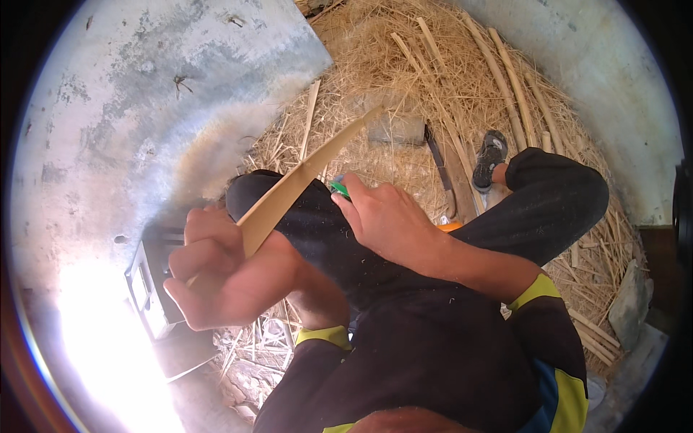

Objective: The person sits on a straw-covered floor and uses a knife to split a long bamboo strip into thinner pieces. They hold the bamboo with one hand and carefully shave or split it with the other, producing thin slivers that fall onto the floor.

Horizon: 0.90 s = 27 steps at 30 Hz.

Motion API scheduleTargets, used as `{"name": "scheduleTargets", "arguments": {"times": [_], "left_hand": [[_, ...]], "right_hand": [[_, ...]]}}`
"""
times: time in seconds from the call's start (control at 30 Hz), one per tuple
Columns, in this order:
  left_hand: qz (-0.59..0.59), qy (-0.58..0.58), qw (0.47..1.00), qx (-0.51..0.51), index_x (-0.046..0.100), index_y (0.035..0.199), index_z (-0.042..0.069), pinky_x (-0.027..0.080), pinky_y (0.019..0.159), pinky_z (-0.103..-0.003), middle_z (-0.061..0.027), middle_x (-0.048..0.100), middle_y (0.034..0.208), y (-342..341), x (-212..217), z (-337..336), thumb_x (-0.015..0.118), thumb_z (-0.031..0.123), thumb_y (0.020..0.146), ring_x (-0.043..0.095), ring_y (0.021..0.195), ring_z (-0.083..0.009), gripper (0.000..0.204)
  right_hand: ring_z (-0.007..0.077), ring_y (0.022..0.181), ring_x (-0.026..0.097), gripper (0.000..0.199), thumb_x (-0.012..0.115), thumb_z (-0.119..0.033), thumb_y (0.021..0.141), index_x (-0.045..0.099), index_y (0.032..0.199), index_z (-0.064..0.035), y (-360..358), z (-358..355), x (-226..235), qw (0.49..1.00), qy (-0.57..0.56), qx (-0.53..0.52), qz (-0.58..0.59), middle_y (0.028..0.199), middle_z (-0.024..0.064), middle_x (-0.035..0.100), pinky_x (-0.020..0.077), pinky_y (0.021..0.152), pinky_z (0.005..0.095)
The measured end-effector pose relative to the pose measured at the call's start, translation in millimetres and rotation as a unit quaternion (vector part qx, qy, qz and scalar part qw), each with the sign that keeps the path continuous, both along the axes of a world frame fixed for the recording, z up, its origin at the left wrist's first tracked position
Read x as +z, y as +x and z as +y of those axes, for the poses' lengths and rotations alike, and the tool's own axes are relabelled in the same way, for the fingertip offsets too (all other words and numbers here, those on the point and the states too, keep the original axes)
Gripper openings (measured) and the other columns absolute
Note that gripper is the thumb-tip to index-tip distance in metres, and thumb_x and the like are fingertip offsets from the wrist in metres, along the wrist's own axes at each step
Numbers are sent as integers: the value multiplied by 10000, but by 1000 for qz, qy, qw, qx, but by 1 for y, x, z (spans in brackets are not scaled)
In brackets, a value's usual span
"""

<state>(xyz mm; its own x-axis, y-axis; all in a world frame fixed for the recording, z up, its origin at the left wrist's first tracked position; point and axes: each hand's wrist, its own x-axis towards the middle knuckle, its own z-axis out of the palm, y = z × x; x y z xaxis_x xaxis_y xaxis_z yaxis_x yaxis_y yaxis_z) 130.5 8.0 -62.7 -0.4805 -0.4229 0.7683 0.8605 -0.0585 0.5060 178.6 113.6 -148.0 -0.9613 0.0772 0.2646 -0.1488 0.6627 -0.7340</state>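
My left hand [224, 278] is closed around the lower end of a long, flat, pale bamboo slat [307, 169]. The slat slants up and away to the right across my lap, its far end narrowing near a grey block. My right hand [397, 220] is in front of my body, just right of the slat. Its fingers are closed on a small green object [339, 189] with a bluish part beside it. Most of that object is hidden in the hand, so its kind does not show. A gap seems to separate it from the slat's edge.
Past my folded legs, straw-like shavings [354, 43] cover the floor, with several long poles [498, 79] at the far right. A grey block [397, 130] lies near a dark, long-bladed tool [438, 162]. An orange object [451, 226] shows by my leg. A dark box [155, 289] stands left.
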Motion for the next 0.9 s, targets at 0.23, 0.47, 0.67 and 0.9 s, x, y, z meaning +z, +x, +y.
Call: {"name": "scheduleTargets", "arguments": {"times": [0.23, 0.47, 0.67, 0.9], "left_hand": [[-40, 63, 997, 22, 228, 496, 153, 121, 459, -249, 19, 155, 446, 3, 3, 11, 382, 382, 844, 160, 456, -91, 444], [-36, 24, 999, 29, 196, 501, 168, 118, 456, -253, 21, 145, 445, 3, -1, 1, 383, 386, 834, 156, 461, -89, 441], [-31, 42, 998, 45, 225, 508, 160, 123, 460, -256, 25, 137, 461, -2, -2, -1, 375, 392, 841, 154, 461, -96, 432], [-33, 57, 998, 10, 227, 509, 158, 120, 455, -254, 24, 138, 460, -3, 0, -6, 377, 399, 846, 153, 457, -92, 441]], "right_hand": [[368, 501, 580, 220, 533, -218, 910, 464, 917, -10, 1, 1, 3, 1000, -1, 3, -14, 511, 174, 527, 458, 447, 456], [379, 469, 560, 250, 516, -226, 920, 457, 882, 14, 3, 1, 8, 999, 21, 49, 7, 484, 170, 510, 455, 427, 451], [389, 475, 566, 242, 511, -220, 922, 465, 885, 14, 5, -3, 18, 995, -33, 81, 51, 490, 183, 525, 462, 426, 437], [380, 502, 578, 240, 518, -224, 918, 487, 931, 14, -7, -1, -1, 999, 18, 36, 15, 504, 170, 533, 459, 453, 451]]}}
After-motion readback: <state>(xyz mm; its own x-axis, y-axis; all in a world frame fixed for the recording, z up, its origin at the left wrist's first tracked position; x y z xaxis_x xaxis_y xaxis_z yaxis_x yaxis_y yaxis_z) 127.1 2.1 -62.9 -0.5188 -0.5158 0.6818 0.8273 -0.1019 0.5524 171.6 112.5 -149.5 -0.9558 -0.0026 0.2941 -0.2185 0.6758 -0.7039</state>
